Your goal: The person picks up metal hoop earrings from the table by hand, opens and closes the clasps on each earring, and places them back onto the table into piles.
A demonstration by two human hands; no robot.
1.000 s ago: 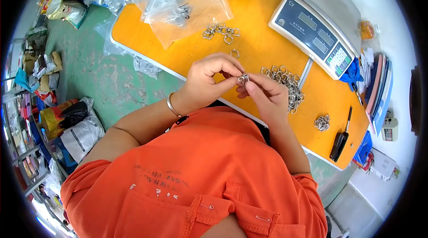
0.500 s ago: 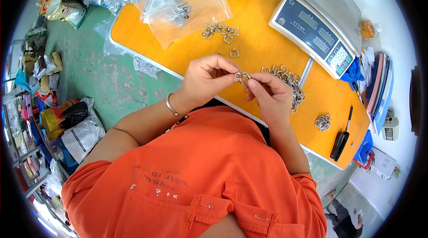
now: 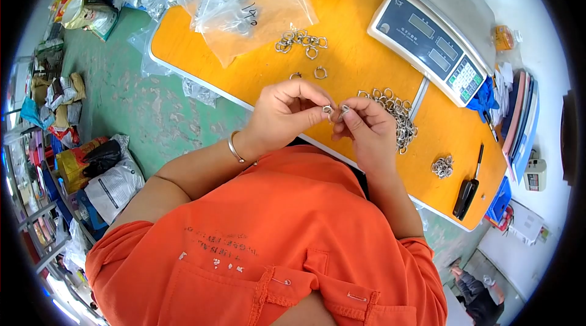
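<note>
Between the thumb and forefinger of my left hand (image 3: 290, 106) is a small silver metal ring (image 3: 328, 110). My right hand (image 3: 369, 123) pinches another small metal ring (image 3: 343, 112) close beside it; whether the two rings touch I cannot tell. Just right of my right hand lies a large pile of rings (image 3: 400, 118) on the orange table (image 3: 244, 82). Beyond my left hand, a single ring (image 3: 320, 72) lies apart, with a looser group of rings (image 3: 302, 43) farther back. A smaller ring pile (image 3: 442, 167) sits off to the right.
A digital scale (image 3: 427, 27) stands at the back right. Clear plastic bags (image 3: 262, 14) with handwriting cover the back left of the table. Near the right corner lies a black tool with a thin shaft (image 3: 466, 198). Another person (image 3: 479, 295) is at the lower right.
The ring in my right hand has turned and shifted slightly right, away from the left one. A ring beyond my left hand shows more now. The person at lower right has moved.
</note>
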